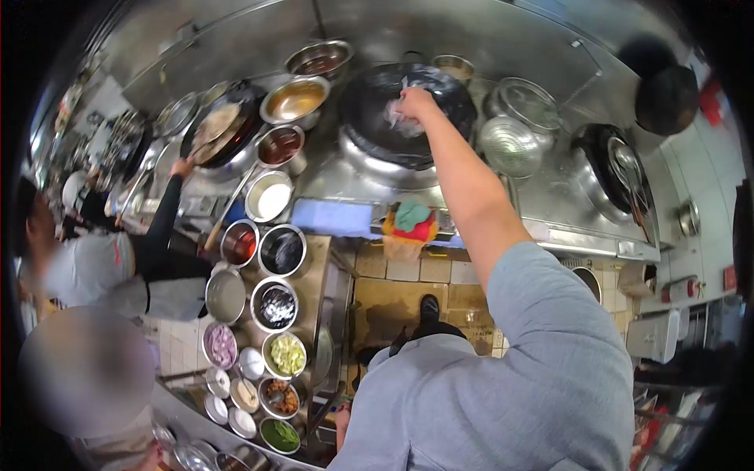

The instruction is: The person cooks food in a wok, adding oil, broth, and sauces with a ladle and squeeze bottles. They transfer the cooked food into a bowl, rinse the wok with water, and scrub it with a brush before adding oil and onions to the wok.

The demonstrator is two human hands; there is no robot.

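My right arm reaches forward over a large black wok (361, 102) on the stove. My right hand (418, 104) is closed on a crumpled whitish wad (400, 122) inside the wok; whether it is cloth, paper or plastic I cannot make out. Low in the view, my left hand (343, 418) hangs beside the right edge of the ingredient counter, partly covered by my grey shirt. Its fingers are too small and hidden to read.
Left of the wok stand a bowl of yellowish liquid (297, 100) and a pot of white contents (269, 196). Right of it lies a strainer (510, 147). Bowls of chopped greens (284, 355) and onion (220, 345) fill the counter. A co-worker (94, 267) works at another wok (224, 129).
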